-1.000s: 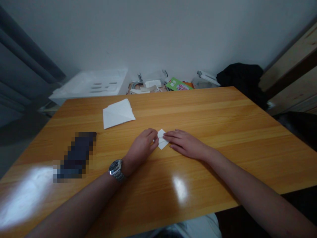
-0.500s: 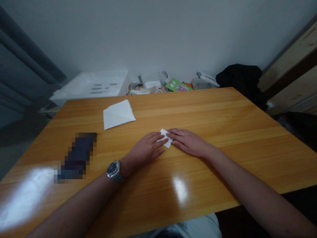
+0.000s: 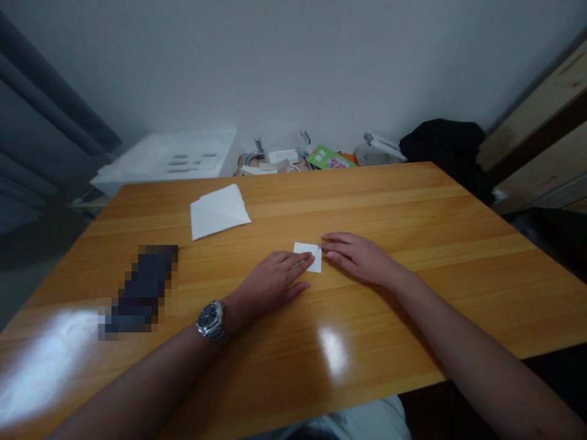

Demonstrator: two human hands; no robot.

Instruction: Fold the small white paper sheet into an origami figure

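Pin the small paper [image 3: 317,263] flat on the table [image 3: 389,208], just right of the frame's centre, under the outstretched, unclenched left hand [image 3: 275,275], and square its edges before pressing firmly with the right hand [image 3: 360,256], loosely uncurled beside the paper's upper-right corner.

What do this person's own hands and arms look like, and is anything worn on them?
The left hand and right hand are gloveless, and no sleeves show. The left wrist wears a watch with a round, dark dial and a silver-coloured metal band; the right wrist has none.
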